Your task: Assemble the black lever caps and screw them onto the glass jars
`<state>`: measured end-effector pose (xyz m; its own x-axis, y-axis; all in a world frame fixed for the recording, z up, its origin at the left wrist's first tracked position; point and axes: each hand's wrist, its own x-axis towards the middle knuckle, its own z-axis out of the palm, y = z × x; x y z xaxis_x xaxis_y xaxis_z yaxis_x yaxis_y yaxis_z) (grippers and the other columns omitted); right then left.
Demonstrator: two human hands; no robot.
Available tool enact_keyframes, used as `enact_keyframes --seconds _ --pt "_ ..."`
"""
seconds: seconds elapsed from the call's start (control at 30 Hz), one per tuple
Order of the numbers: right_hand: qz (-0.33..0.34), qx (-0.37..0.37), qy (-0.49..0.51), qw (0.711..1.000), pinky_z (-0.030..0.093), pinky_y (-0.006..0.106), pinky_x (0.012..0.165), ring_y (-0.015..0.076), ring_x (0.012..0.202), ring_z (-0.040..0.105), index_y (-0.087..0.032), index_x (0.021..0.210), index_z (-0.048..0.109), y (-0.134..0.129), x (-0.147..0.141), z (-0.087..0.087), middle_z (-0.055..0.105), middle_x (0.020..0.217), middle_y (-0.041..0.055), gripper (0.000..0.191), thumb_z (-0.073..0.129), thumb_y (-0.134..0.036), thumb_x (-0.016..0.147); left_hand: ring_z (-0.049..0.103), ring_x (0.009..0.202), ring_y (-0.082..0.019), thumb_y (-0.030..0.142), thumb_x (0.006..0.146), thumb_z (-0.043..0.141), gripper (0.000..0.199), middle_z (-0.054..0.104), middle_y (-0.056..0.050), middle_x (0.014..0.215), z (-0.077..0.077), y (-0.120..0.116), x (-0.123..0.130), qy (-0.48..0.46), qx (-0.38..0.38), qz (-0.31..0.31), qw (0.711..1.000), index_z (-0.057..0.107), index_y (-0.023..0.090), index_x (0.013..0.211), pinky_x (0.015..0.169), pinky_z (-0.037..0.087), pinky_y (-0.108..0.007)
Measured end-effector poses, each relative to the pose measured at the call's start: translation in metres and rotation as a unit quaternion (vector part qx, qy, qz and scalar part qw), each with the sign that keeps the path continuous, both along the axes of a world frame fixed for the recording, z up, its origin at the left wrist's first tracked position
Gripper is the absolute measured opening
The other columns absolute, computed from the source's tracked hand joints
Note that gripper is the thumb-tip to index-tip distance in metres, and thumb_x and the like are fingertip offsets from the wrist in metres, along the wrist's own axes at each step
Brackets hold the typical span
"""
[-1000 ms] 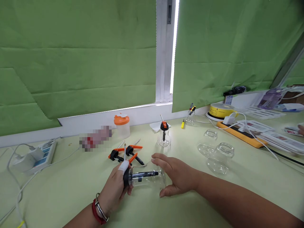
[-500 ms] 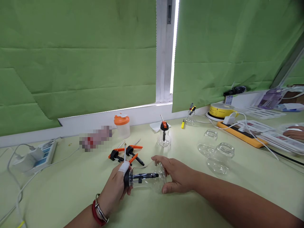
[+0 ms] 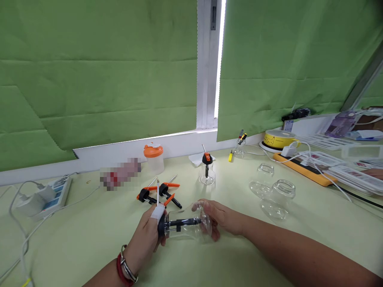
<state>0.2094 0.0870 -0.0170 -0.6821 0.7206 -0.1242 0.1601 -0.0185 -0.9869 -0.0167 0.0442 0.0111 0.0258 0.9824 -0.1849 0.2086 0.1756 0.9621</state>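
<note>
A clear glass jar (image 3: 190, 233) lies on its side between my hands, with a black cap and a dark rod inside. My left hand (image 3: 148, 229) grips it by the black cap (image 3: 162, 226), and a thin metal rod (image 3: 158, 191) sticks up at the thumb, which has white tape on it. My right hand (image 3: 217, 217) is curled around the jar's wide base, its fingers partly hidden behind the glass. Just beyond lie black-and-orange lid assemblies (image 3: 164, 190) with metal rods. Farther back stands a similar capped jar (image 3: 206, 169).
Two uncapped glass jars (image 3: 278, 199) stand to the right. An orange-lidded cup (image 3: 154, 157) is near the wall. Screwdrivers in a small jar (image 3: 239, 149) stand farther back. An orange power strip (image 3: 305, 169) lies right, a white power strip (image 3: 56, 197) with cables left.
My right hand has shifted its hold on the jar's base, its thumb now higher and fingers lower behind the glass. The jar has moved slightly right with my left hand.
</note>
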Motion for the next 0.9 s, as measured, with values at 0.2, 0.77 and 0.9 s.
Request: enact_keyframes --seconds 0.2,0.77,0.9 --pt "-0.003 0.015 -0.031 0.999 0.042 0.024 0.044 0.0113 0.043 0.052 -0.013 0.123 0.043 -0.001 0.000 0.004 0.059 0.068 0.0031 0.077 0.017 -0.074 0.084 0.034 0.032 -0.009 0.050 0.090 0.030 0.037 0.050 0.005 0.041 -0.001 0.002 0.000 -0.004 -0.011 0.012 1.000 0.044 0.022 0.069 0.032 0.021 -0.018" --pt "0.039 0.785 -0.129 0.604 0.043 0.047 0.094 0.0339 0.130 0.032 -0.024 0.139 0.022 0.006 0.009 0.006 0.024 0.146 0.0184 0.064 0.048 -0.051 0.087 0.034 0.026 -0.007 0.053 0.083 0.041 0.039 0.055 0.001 0.041 -0.006 0.007 -0.004 -0.118 -0.070 0.030 0.990 0.048 0.019 0.063 0.032 0.026 -0.020" --pt "0.032 0.789 -0.120 0.601 0.044 0.046 0.093 0.0332 0.127 0.035 -0.021 0.135 0.027 0.006 0.009 0.004 0.029 0.141 0.0196 0.062 0.047 -0.054 0.087 0.032 0.026 -0.007 0.057 0.084 0.037 0.045 0.053 0.002 0.039 -0.004 0.005 -0.003 -0.110 -0.064 0.033 0.991 0.047 0.020 0.063 0.033 0.029 -0.020"
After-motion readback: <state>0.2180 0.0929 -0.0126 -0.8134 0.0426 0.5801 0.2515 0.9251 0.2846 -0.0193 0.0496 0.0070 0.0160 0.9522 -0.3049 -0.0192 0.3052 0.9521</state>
